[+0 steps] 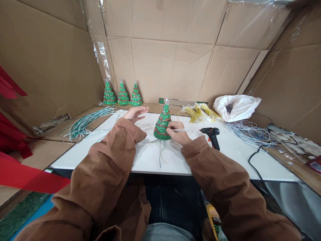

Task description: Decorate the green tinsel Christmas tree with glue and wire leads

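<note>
A small green tinsel tree (pixel 163 122) with red trim and a silver star stands on the white table (pixel 225 157). Thin wires trail from under it toward me. My right hand (pixel 177 132) is closed against the tree's lower right side, pinching a thin white stick or wire that points right. My left hand (pixel 135 113) hovers left of the tree, palm up, fingers spread, holding nothing.
A black glue gun (pixel 212 135) stands right of my right hand, its cord running off the table. Three finished trees (pixel 122 94) line the back left. Green-white wires (pixel 87 122), yellow wires (pixel 199 113), grey wires (pixel 247 131) and a white bag (pixel 237 106) surround the table. Cardboard walls enclose everything.
</note>
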Motion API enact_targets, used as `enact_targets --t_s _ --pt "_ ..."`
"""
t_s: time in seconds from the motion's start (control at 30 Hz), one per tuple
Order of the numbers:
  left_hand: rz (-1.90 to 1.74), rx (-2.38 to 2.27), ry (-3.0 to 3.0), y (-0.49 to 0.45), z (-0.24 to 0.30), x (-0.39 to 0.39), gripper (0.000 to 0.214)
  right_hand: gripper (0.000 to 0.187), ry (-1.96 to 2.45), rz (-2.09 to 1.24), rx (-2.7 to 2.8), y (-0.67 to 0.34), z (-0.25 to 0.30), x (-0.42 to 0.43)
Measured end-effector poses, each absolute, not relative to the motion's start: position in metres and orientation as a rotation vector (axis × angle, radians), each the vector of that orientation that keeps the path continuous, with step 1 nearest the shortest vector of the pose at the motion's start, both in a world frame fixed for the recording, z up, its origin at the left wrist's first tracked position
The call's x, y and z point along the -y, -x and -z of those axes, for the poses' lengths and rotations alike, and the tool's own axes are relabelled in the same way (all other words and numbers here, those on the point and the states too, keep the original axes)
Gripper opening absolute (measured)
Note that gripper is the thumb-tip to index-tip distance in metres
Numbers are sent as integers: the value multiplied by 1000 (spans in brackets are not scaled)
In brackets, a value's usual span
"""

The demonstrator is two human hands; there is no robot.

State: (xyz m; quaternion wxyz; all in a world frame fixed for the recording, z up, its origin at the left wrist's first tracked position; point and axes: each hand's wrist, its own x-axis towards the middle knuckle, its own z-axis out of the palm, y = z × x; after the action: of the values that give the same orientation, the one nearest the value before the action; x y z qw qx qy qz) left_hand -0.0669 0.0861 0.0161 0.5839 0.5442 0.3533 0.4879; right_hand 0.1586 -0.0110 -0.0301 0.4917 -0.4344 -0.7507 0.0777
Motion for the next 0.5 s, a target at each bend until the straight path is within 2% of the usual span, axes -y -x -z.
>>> enact_targets --t_s 0.5 --pt "-1155 -805 -1193 65 -16 -86 11 16 1049 -188 1818 -159 30 11"
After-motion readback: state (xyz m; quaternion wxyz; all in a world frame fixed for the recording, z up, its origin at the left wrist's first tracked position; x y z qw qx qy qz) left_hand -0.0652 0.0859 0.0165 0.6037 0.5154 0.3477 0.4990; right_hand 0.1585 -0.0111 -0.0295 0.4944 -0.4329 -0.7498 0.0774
